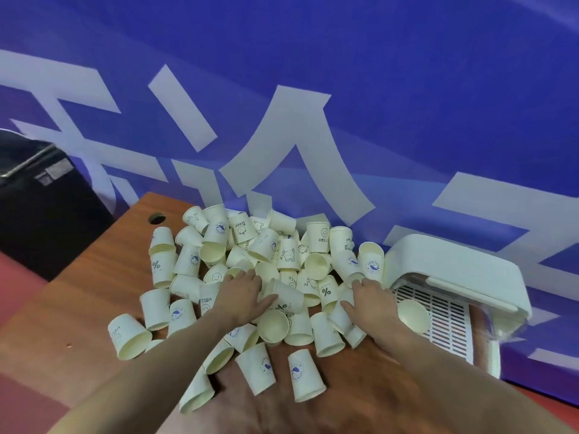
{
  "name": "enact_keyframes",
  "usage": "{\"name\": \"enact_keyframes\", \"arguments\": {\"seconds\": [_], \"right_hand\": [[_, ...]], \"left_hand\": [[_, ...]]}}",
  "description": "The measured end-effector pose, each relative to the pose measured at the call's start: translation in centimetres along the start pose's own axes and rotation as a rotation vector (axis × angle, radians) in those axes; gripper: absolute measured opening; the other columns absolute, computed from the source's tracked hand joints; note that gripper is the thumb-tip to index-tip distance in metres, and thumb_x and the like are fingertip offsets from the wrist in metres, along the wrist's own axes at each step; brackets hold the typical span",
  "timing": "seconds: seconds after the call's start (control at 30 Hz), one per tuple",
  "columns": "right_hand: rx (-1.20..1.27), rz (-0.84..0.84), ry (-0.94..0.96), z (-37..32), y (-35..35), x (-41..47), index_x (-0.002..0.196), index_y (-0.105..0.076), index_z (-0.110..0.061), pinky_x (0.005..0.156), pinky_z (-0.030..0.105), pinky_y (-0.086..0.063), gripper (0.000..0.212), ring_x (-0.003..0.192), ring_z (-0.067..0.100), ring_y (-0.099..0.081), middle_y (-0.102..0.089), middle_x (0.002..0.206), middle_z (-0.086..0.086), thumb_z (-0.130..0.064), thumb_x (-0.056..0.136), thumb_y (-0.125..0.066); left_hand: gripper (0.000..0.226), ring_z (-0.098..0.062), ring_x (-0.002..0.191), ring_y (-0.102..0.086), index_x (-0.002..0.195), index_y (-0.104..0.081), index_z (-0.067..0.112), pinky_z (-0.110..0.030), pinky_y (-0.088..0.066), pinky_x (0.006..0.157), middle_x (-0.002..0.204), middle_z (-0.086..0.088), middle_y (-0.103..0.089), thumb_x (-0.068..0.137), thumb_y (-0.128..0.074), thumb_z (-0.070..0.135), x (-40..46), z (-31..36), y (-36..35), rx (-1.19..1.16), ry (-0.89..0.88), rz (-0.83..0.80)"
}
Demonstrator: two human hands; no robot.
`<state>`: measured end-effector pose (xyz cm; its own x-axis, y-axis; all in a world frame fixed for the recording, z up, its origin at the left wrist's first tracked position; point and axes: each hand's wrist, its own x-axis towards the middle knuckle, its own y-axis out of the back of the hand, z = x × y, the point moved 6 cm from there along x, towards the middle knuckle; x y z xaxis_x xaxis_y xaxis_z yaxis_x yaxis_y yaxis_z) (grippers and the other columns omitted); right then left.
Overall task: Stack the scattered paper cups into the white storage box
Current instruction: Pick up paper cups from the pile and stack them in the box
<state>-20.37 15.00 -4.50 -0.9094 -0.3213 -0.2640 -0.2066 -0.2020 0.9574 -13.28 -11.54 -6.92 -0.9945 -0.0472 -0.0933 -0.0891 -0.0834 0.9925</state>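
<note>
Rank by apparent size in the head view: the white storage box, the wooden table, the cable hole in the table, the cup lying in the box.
1. wooden table
2. white storage box
3. cup lying in the box
4. cable hole, farther from the camera, so its last place is less sure.

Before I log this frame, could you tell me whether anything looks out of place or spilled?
Yes: the paper cups lie in a loose heap across the wooden table, most tipped over. One cup lies alone on its side in the white storage box, unstacked.

The storage box (451, 270) interior hides under its lid; cup prints blur.
</note>
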Motion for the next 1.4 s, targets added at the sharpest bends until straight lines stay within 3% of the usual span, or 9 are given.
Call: {"name": "enact_keyframes", "arguments": {"seconds": [0.2, 0.33, 0.4, 0.57, 0.8, 0.9, 1.03, 1.17, 1.4], "right_hand": [[0.062, -0.094, -0.085, 0.2, -1.4, 0.6, 0.128, -0.049, -0.016, 0.091, 0.036, -0.043, 0.049, 0.116, 0.021, -0.053, -0.054, 0.126, 0.003, -0.052, 0.095, -0.045], [0.077, -0.086, -0.099, 0.2, -1.4, 0.7, 0.122, -0.049, -0.017, 0.087, 0.035, -0.044, 0.039, 0.113, 0.02, -0.056, -0.056, 0.122, 0.001, -0.046, 0.096, -0.049], [0.091, -0.086, -0.096, 0.1, -1.5, 0.7, 0.119, -0.048, -0.018, 0.085, 0.035, -0.044, 0.035, 0.112, 0.02, -0.057, -0.057, 0.121, 0.0, -0.043, 0.095, -0.051], [0.128, -0.085, -0.077, 0.1, -1.4, 0.1, 0.118, -0.054, -0.019, 0.085, 0.031, -0.043, 0.03, 0.11, 0.02, -0.058, -0.061, 0.119, 0.0, -0.04, 0.096, -0.053], [0.282, -0.007, -0.028, 1.4, -0.3, -2.7, 0.087, -0.048, -0.02, 0.069, 0.031, -0.036, 0.021, 0.094, 0.024, -0.06, -0.06, 0.093, 0.001, -0.04, 0.092, -0.054], [0.346, 0.061, -0.025, 3.0, 0.8, -4.4, 0.081, -0.05, -0.02, 0.066, 0.031, -0.037, 0.023, 0.089, 0.024, -0.06, -0.054, 0.081, -0.002, -0.039, 0.091, -0.055], [0.423, 0.157, -0.046, 5.8, 1.7, -6.8, 0.073, -0.05, -0.021, 0.061, 0.032, -0.035, 0.026, 0.083, 0.023, -0.059, -0.06, 0.08, -0.001, -0.041, 0.089, -0.056], [0.512, 0.202, -0.098, 10.0, 2.1, -9.5, 0.063, -0.041, -0.022, 0.059, 0.034, -0.035, 0.035, 0.071, 0.021, -0.055, -0.051, 0.066, -0.005, -0.04, 0.088, -0.057], [0.529, 0.332, -0.271, 18.2, 1.9, -13.6, 0.062, -0.043, -0.017, 0.066, 0.036, -0.043, 0.038, 0.059, 0.017, -0.053, -0.051, 0.057, -0.001, -0.039, 0.09, -0.054]], "left_hand": [[0.047, -0.013, 0.082, -0.056, 0.085, -0.067, 0.022, -0.028, -0.038, 0.067, 0.087, 0.007, -0.057, 0.091, -0.046, 0.064, 1.5, 0.3, -1.5, -0.198, -0.016, -0.128], [0.044, -0.016, 0.063, -0.049, 0.056, -0.044, 0.023, -0.028, -0.033, 0.056, 0.059, 0.007, -0.044, 0.092, -0.055, 0.045, 2.4, 0.8, -2.6, -0.352, -0.052, -0.206], [0.048, -0.016, 0.056, -0.042, 0.053, -0.037, 0.021, -0.028, -0.031, 0.054, 0.054, 0.005, -0.04, 0.093, -0.057, 0.039, 2.7, 0.9, -2.7, -0.378, -0.051, -0.2], [0.042, -0.014, 0.057, -0.043, 0.057, -0.04, 0.024, -0.027, -0.032, 0.053, 0.056, 0.008, -0.043, 0.094, -0.056, 0.038, 2.7, 1.7, -1.7, -0.337, -0.067, -0.171], [0.029, -0.013, 0.067, -0.048, 0.073, -0.051, 0.025, -0.028, -0.036, 0.057, 0.069, 0.009, -0.052, 0.096, -0.052, 0.042, 1.8, 4.9, 1.4, -0.2, -0.134, -0.071], [0.028, -0.014, 0.067, -0.047, 0.073, -0.049, 0.024, -0.029, -0.036, 0.058, 0.071, 0.007, -0.051, 0.096, -0.051, 0.041, 1.6, 7.9, 2.9, -0.185, -0.195, -0.029], [0.028, -0.019, 0.072, -0.056, 0.073, -0.051, 0.021, -0.032, -0.044, 0.062, 0.075, 0.004, -0.056, 0.094, -0.052, 0.039, 1.6, 12.7, 4.2, -0.209, -0.268, 0.011], [0.029, -0.017, 0.069, -0.056, 0.077, -0.06, 0.017, -0.03, -0.036, 0.057, 0.076, 0.006, -0.057, 0.094, -0.051, 0.039, 1.7, 18.2, 5.3, -0.212, -0.391, 0.073], [0.026, -0.022, 0.073, -0.061, 0.085, -0.065, 0.017, -0.032, -0.045, 0.063, 0.083, 0.003, -0.063, 0.095, -0.052, 0.037, 2.0, 26.7, 6.9, -0.169, -0.54, 0.179]]}}
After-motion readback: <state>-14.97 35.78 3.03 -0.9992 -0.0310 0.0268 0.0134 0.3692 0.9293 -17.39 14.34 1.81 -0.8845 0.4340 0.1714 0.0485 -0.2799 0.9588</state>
